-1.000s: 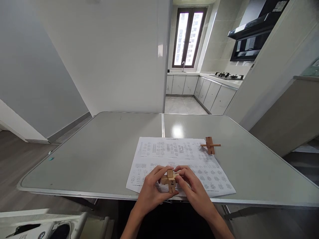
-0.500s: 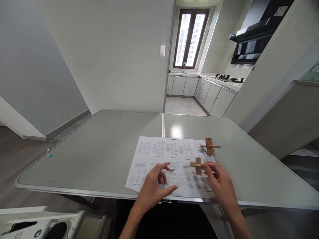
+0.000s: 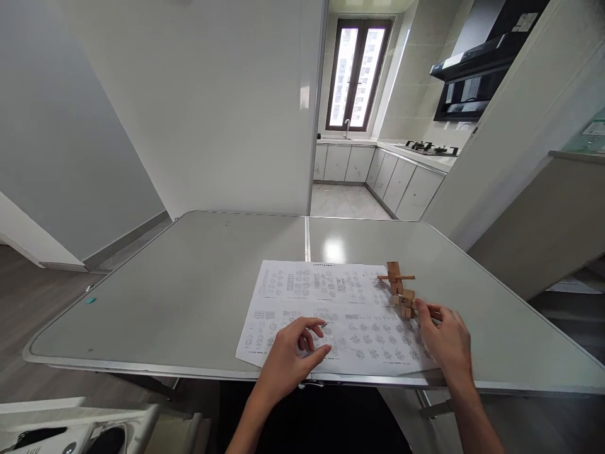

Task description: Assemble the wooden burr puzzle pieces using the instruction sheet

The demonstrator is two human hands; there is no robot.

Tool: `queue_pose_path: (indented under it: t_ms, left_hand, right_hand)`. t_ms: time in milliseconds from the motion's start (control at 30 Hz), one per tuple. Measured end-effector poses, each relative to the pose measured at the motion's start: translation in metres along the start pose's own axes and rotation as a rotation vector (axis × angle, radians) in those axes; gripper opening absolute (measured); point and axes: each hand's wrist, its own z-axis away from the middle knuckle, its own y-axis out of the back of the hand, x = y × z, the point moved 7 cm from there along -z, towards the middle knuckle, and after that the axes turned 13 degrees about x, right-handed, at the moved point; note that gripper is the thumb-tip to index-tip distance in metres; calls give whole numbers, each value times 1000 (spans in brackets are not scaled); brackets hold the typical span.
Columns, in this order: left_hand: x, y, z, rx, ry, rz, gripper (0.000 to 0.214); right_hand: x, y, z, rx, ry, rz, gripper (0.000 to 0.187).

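Note:
My right hand (image 3: pixel 445 334) is closed on a small wooden interlocking puzzle (image 3: pixel 405 304) with a dark mark like a 2 on it. It holds the puzzle by its right side, over the right part of a printed paper sheet (image 3: pixel 283 299). Just behind it lies a flat brown wooden piece (image 3: pixel 393 271) crossed by a thin wooden stick. My left hand (image 3: pixel 295 353) rests over the lower middle of the sheet, thumb and fingers apart, holding nothing. Rows of small diagrams cover the paper.
The sheet lies on a pale grey folding table (image 3: pixel 165 302) with a metal rim and a centre seam. A small teal bit (image 3: pixel 91 301) sits near its left edge. A white appliance (image 3: pixel 85 429) stands below at lower left. Beyond an opening is a kitchen counter (image 3: pixel 416 157).
My right hand has carried the wooden puzzle right and slightly away from me, to beside the flat brown piece. My left hand has stayed nearly in place.

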Motion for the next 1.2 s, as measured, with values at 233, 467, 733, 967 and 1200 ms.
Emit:
queue_pose_path:
  t_ms: [233,467,733,967,1200]
  left_hand:
    - [2,1,-1,16,-16,-2,31]
    - [2,1,-2,34,-15,4,28]
    - [-1,3,-2,39,28,-15,32]
    - [-4,3,-2,20,51,-8,28]
    - [-5,2,-3,11,75,-3,33]
  right_hand:
    - [-36,33,25,192,23,-126,58]
    - [-72,14,69,-283,248,-367,35]
    - [-87,-1,80,-591,272,-367,40]
    - [-85,-3,80,-590,242,-371,43]
    - [-78,-9,80,-606,230,-371,41]
